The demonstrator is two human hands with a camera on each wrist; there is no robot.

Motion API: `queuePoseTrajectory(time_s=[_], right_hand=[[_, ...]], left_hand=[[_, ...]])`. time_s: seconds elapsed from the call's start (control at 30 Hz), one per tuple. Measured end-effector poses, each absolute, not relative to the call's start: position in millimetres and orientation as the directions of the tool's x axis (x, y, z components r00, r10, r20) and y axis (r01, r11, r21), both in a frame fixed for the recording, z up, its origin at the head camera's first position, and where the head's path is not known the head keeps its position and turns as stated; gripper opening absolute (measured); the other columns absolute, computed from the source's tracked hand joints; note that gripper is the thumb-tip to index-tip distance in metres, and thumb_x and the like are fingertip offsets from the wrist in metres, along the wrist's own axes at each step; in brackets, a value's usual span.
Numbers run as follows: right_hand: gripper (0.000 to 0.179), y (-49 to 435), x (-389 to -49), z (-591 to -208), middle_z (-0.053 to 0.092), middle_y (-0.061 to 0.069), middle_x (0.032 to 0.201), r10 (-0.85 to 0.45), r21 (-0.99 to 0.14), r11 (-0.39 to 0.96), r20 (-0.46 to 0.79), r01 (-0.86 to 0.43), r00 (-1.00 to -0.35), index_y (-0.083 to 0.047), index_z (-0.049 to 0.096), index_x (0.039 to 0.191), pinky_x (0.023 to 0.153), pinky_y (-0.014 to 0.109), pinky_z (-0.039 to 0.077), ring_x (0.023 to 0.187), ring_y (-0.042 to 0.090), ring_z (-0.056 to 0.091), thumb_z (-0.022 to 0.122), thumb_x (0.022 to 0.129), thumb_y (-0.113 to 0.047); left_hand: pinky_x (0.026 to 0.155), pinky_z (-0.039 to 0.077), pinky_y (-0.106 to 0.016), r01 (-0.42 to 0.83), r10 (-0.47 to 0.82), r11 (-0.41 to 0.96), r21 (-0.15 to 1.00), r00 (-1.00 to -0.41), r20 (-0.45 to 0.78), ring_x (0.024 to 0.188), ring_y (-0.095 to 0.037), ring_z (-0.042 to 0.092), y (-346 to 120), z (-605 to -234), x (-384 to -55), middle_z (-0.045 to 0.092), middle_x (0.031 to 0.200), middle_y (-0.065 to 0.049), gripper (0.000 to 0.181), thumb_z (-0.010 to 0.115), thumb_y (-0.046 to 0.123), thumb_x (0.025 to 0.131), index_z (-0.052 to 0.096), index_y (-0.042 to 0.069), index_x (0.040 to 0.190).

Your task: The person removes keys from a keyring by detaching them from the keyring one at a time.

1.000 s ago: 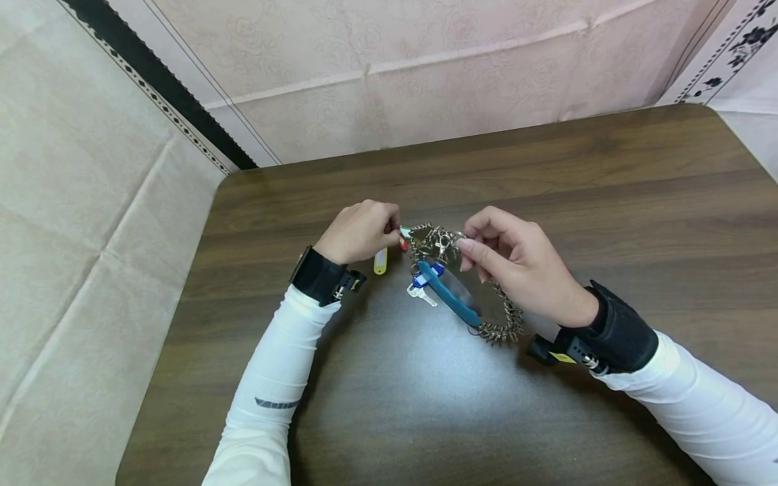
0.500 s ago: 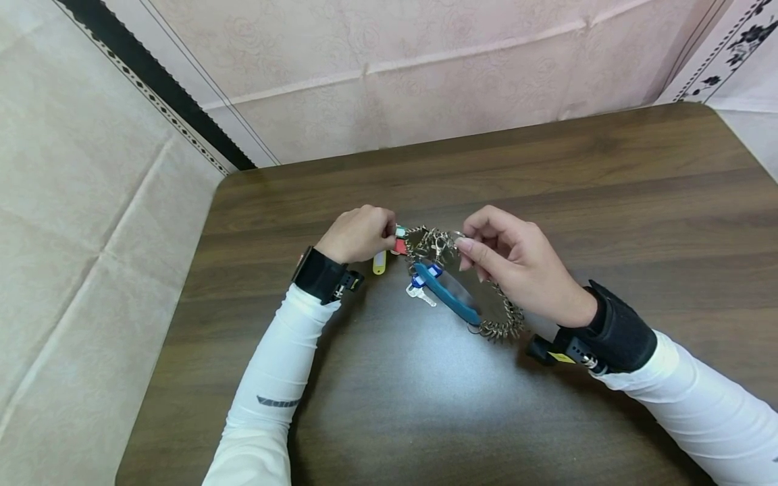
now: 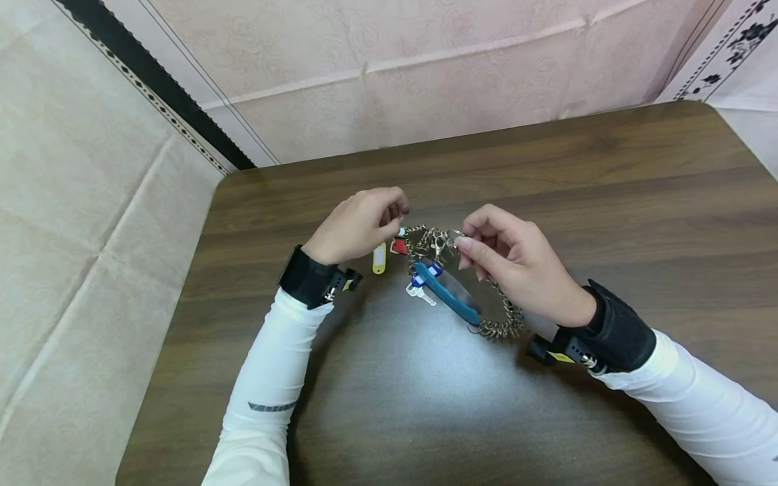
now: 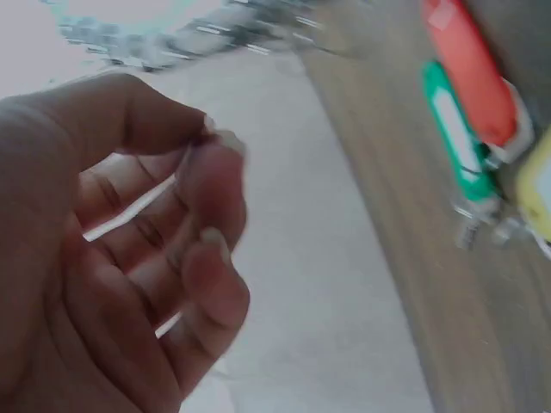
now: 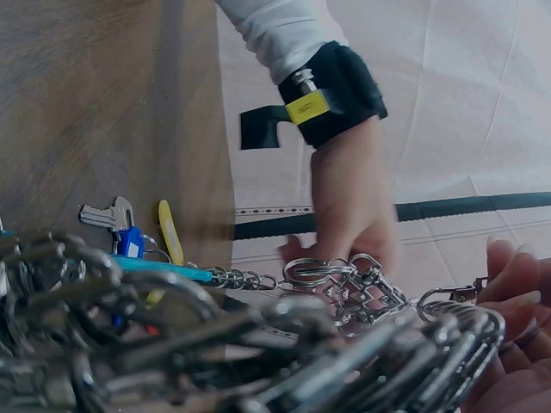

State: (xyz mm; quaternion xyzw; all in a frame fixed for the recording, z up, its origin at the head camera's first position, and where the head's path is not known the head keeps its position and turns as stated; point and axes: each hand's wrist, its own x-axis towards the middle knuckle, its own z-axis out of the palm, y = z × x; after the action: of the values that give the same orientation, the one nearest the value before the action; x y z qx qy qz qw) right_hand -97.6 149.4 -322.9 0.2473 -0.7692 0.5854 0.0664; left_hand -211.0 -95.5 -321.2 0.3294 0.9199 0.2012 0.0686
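In the head view my right hand (image 3: 516,263) pinches a small metal ring of a key chain (image 3: 507,327) between thumb and forefinger. The chain forms a loop of many metal rings with a teal handle-like band (image 3: 450,295). From it hang a silver key (image 3: 421,293) with a blue tag (image 3: 434,271), a red tag (image 3: 399,246) and a yellow tag (image 3: 379,259); the left wrist view adds a green tag (image 4: 458,129). My left hand (image 3: 358,226) hovers just above and left of these tags, fingers loosely bent, with nothing seen between them.
A brown wooden table (image 3: 456,412) lies under both hands. Pale patterned cloth (image 3: 437,74) hangs behind its far edge, and more cloth (image 3: 85,270) covers the left side. Each wrist wears a black strap (image 3: 306,277) with a camera.
My left hand has let go of the tags at the chain's left end and risen a little, its fingers loosening. The red tag shows more fully. My right hand stays in place.
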Motion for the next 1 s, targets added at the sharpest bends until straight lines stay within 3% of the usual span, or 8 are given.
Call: queuePoseTrajectory(time_s=[0.13,0.3,0.47,0.67,0.83,1.0], right_hand=[[0.005,148.8,-97.2,-322.8,0.063,0.003,0.076,-0.3,-0.871,0.189,0.389,-0.454,-0.871,0.0,0.058,0.099,0.053,0.025,0.046,0.057,0.015,0.052,0.056,0.101,0.003],[0.004,147.6,-96.8,-323.1,0.063,0.002,0.077,-0.294,-0.875,0.187,0.384,-0.447,-0.875,0.0,0.058,0.099,0.053,0.025,0.046,0.057,0.015,0.053,0.056,0.101,0.002],[0.004,147.2,-95.5,-324.0,0.062,0.001,0.077,-0.303,-0.868,0.187,0.394,-0.459,-0.868,-0.001,0.058,0.099,0.053,0.025,0.046,0.057,0.014,0.052,0.056,0.101,0.003],[0.005,147.0,-95.1,-325.1,0.062,0.0,0.077,-0.312,-0.865,0.171,0.407,-0.472,-0.859,0.0,0.058,0.1,0.053,0.025,0.046,0.057,0.013,0.052,0.056,0.1,0.004],[0.005,147.8,-96.4,-324.9,0.062,0.002,0.076,-0.317,-0.869,0.16,0.404,-0.468,-0.858,-0.001,0.058,0.099,0.053,0.025,0.046,0.057,0.013,0.052,0.057,0.1,0.004],[0.008,151.5,-101.2,-323.8,0.061,0.007,0.08,-0.338,-0.889,0.152,0.364,-0.432,-0.868,0.001,0.058,0.1,0.055,0.026,0.048,0.059,0.017,0.052,0.052,0.104,-0.002]], left_hand=[[0.069,0.05,-0.028,0.636,0.702,0.612,0.47,-0.711,0.048,0.081,-0.013,0.059,-94.3,-310.9,-200.6,0.065,0.115,0.001,0.034,0.061,0.007,0.094,0.062,0.015,0.127],[0.065,0.05,-0.027,0.673,0.78,0.539,0.507,-0.626,0.002,0.072,-0.012,0.055,-87.8,-301.0,-184.3,0.061,0.127,0.003,0.047,0.066,0.01,0.093,0.057,0.018,0.138],[0.075,0.051,-0.027,0.721,0.813,0.51,0.469,-0.583,0.013,0.084,-0.013,0.059,-78.3,-299.5,-175.9,0.065,0.115,0.004,0.036,0.071,0.018,0.096,0.063,0.017,0.132],[0.087,0.054,-0.028,0.769,0.822,0.493,0.406,-0.565,0.073,0.094,-0.008,0.064,-71.4,-304.2,-174.5,0.07,0.112,0.004,0.031,0.072,0.016,0.096,0.068,0.016,0.127],[0.08,0.055,-0.025,0.818,0.844,0.449,0.361,-0.52,0.13,0.086,-0.006,0.063,-70.2,-308.5,-175.4,0.069,0.101,0.004,0.021,0.07,0.016,0.097,0.072,0.016,0.118],[0.065,0.048,-0.021,0.861,0.861,0.419,0.29,-0.478,0.174,0.071,-0.007,0.055,-72.1,-309.9,-174.8,0.062,0.09,0.003,0.012,0.071,0.016,0.096,0.072,0.015,0.108]])
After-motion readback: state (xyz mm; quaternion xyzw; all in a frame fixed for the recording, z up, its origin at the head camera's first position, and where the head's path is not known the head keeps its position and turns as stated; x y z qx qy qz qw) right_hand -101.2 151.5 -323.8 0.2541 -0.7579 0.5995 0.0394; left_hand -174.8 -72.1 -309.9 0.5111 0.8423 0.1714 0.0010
